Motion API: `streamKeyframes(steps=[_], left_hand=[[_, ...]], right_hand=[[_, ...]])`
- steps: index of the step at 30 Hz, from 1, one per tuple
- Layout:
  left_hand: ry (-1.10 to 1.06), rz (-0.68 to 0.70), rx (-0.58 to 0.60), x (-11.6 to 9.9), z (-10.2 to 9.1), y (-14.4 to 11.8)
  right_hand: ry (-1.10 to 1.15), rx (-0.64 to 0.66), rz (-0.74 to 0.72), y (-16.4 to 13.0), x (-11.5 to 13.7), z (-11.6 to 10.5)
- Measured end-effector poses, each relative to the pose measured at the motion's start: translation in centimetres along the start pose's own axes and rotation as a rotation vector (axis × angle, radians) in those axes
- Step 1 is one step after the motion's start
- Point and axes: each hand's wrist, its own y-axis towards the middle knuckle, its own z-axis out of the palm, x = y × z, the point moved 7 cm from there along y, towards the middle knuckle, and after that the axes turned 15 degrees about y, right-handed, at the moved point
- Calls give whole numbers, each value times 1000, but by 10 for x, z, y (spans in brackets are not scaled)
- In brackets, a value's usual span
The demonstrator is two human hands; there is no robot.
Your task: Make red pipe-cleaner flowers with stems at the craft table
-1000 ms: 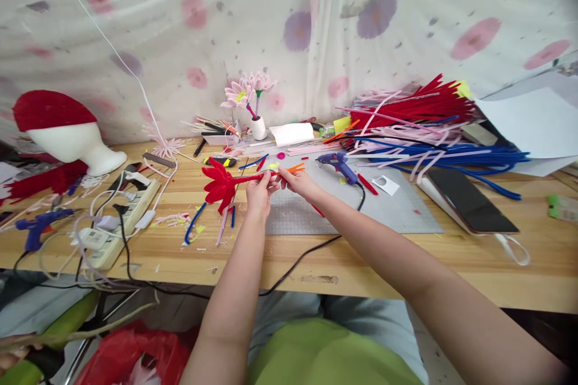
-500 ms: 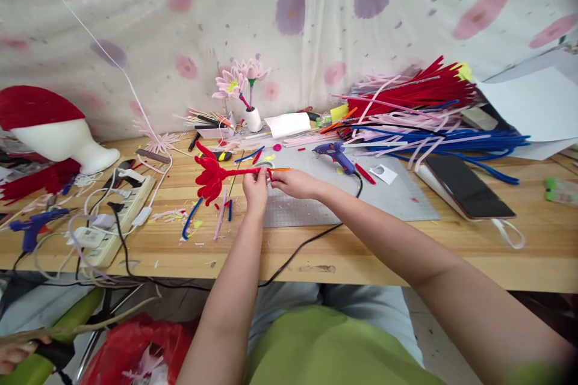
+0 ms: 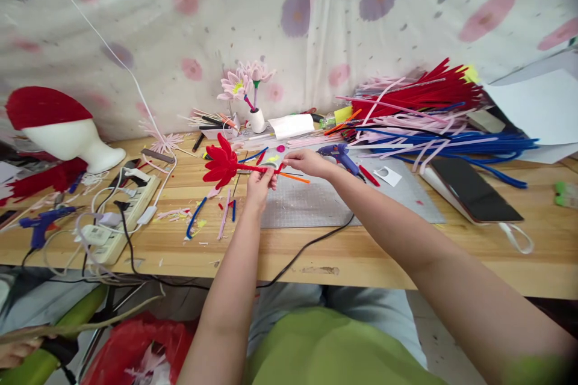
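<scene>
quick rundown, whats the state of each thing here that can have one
red pipe-cleaner flower: held off the table by its stem, head pointing left
left hand: fingers closed on the flower stem
right hand: fingers pinched at the stem end
blue glue gun: lying on the grey mat, cord attached
phone: flat, screen dark
power strip: plugs in it
pink flowers: upright in a small white vase

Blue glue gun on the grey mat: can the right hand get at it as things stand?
Probably yes. The right hand sits just left of the glue gun, with bare mat between them, though its fingers seem to pinch something small.
</scene>
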Motion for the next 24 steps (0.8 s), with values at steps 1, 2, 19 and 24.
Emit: streamKeyframes(steps=[1, 2, 19, 24], left_hand=[[-33, -6, -10, -1, 0, -1], [-63, -6, -32, -1, -1, -1], [126, 61, -205, 9, -27, 4], [-129, -63, 44, 3, -7, -3]], right_hand=[[67, 11, 28, -2, -7, 5], [133, 33, 50, -5, -13, 13], [-148, -12, -63, -7, 22, 13], [-45, 11, 11, 2, -3, 4]])
